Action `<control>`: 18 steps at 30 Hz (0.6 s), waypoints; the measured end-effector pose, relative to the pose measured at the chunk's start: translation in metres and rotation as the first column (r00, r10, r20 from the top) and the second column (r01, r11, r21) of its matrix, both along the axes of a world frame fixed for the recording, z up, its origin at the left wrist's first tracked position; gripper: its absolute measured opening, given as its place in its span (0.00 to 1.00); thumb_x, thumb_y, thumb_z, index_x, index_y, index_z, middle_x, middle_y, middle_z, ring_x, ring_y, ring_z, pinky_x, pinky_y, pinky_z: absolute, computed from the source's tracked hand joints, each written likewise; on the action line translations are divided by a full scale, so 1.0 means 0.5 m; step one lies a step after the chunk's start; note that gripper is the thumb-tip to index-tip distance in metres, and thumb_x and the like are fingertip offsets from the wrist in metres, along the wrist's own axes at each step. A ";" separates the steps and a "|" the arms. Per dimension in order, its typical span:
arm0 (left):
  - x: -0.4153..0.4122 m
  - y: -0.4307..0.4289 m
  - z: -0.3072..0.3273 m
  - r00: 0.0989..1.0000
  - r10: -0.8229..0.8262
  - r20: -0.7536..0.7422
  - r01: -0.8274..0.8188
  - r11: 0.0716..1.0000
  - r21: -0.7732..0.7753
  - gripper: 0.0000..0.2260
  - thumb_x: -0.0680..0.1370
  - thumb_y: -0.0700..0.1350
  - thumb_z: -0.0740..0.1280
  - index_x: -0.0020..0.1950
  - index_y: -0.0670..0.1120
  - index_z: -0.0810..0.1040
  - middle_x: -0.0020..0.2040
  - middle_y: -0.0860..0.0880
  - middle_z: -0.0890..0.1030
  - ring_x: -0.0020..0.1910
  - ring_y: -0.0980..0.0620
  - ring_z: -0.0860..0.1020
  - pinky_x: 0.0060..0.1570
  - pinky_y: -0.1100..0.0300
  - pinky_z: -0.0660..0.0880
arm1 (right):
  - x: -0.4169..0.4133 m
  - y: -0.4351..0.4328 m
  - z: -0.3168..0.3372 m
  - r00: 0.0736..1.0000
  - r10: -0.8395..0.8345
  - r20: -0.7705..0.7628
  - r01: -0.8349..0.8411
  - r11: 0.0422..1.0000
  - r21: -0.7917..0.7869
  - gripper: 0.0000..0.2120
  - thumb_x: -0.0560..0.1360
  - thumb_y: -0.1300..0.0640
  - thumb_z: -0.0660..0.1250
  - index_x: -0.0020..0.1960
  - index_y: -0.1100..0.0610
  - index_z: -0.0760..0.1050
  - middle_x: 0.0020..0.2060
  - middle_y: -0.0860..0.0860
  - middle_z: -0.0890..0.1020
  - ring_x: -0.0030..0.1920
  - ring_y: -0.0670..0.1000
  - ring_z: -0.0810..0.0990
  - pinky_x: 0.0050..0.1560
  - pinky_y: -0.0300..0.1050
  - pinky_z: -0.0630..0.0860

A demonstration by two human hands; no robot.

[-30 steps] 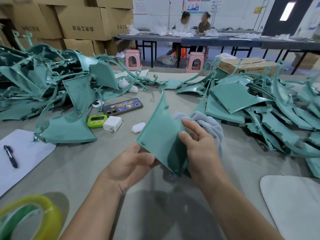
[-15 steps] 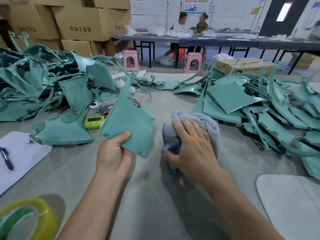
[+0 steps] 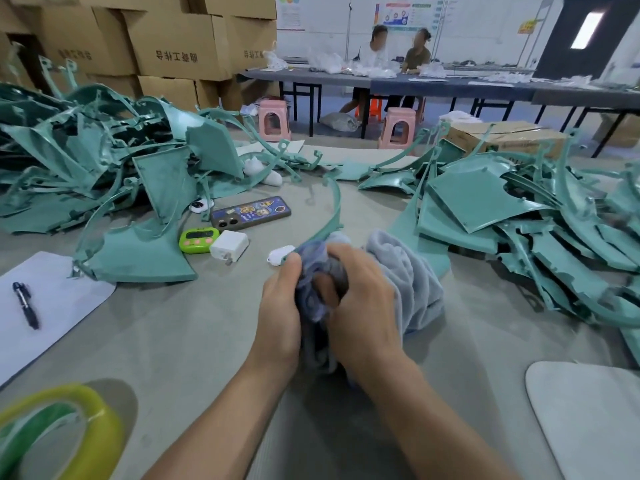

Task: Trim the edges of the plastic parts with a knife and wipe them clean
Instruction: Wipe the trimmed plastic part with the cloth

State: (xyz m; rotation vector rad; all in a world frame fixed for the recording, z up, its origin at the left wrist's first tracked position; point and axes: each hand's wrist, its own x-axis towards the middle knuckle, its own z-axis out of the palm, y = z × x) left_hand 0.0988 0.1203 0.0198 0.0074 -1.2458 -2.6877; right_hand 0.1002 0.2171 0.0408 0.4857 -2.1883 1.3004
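My left hand (image 3: 280,306) and my right hand (image 3: 363,299) are pressed together over the grey table (image 3: 194,341), both curled into a grey-blue cloth (image 3: 410,282). A teal plastic part (image 3: 333,216) is bundled in the cloth between them. Only its thin curved arm shows, rising up and away from my thumbs. The left hand grips the wrapped part from the left; the right hand holds the cloth round it. The rest of the cloth hangs bunched to the right. No knife is in view.
Heaps of teal parts lie at the left (image 3: 86,168) and right (image 3: 519,220). A phone (image 3: 249,213), green timer (image 3: 199,240), white charger (image 3: 229,244) and a small white case (image 3: 278,256) sit ahead. Paper with a pen (image 3: 24,304), a tape roll (image 3: 52,434) and a white board (image 3: 588,417) lie nearby.
The left hand brought the teal part from the left back to the cloth. Both hands closed together, and the cloth now covers the part's flat panel.
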 end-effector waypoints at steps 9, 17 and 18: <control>-0.008 0.009 -0.014 0.987 0.150 -0.063 -0.162 0.894 -0.418 0.25 0.75 0.64 0.65 0.47 0.41 0.82 0.44 0.40 0.83 0.43 0.40 0.80 0.46 0.43 0.76 | 0.002 0.025 -0.013 0.995 -0.013 0.096 0.003 0.995 0.102 0.09 0.72 0.57 0.70 0.39 0.49 0.70 0.35 0.43 0.76 0.37 0.44 0.74 0.37 0.33 0.67; -0.022 -0.010 0.001 0.962 0.269 0.054 -0.246 0.932 -0.265 0.22 0.71 0.62 0.66 0.40 0.42 0.84 0.39 0.40 0.84 0.37 0.45 0.81 0.36 0.51 0.80 | -0.008 0.038 -0.010 0.989 0.027 0.143 -0.065 0.963 0.263 0.05 0.73 0.57 0.68 0.39 0.52 0.80 0.33 0.44 0.81 0.39 0.43 0.77 0.39 0.31 0.69; -0.025 -0.014 0.005 0.949 0.312 0.044 -0.292 0.923 -0.250 0.22 0.71 0.61 0.66 0.42 0.42 0.85 0.42 0.39 0.85 0.40 0.44 0.82 0.42 0.45 0.81 | -0.013 0.043 -0.011 0.985 -0.010 0.172 -0.042 0.954 0.296 0.04 0.72 0.56 0.68 0.38 0.51 0.79 0.31 0.44 0.80 0.37 0.42 0.77 0.36 0.28 0.67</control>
